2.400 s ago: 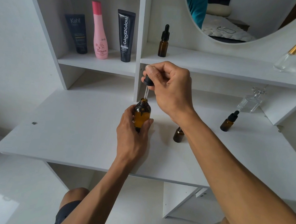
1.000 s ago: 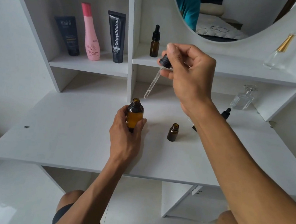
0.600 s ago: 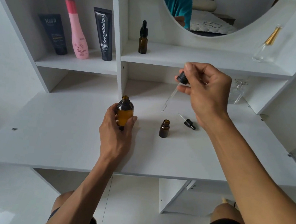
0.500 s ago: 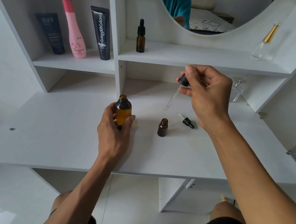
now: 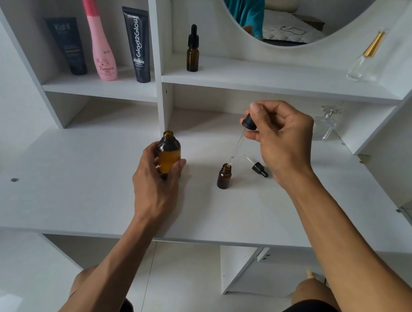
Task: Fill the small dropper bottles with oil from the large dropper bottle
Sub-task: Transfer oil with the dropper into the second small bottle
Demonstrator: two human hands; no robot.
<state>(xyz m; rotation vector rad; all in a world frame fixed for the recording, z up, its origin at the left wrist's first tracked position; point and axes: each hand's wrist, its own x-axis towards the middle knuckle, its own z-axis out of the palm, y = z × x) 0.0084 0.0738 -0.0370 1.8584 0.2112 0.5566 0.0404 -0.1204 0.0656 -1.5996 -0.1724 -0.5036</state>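
One relation decides the coming squeeze: the tip of the glass dropper (image 5: 236,146) sits right at the mouth of the small open bottle (image 5: 224,176), just right of centre in the frame. Its long axis leans, black cap up and to the right, tip down and to the left, so the small bottle lies below and left of the grip. The right hand (image 5: 281,141) pinches the dropper's cap between thumb and fingers and is plainly the nearer hand to that bottle. The left hand (image 5: 155,178) is wrapped around the large amber bottle (image 5: 168,155), which stands upright and uncapped at frame centre, well apart from the small one.

Whether the tip is inside the neck or only touching the rim is too fine to tell. A loose small dropper cap (image 5: 259,168) lies on its side just right of the small bottle, under the right wrist. The white desk (image 5: 69,192) is bare in front of both bottles, with its near edge a good way off. Another capped small bottle (image 5: 193,50) waits on the shelf at upper centre
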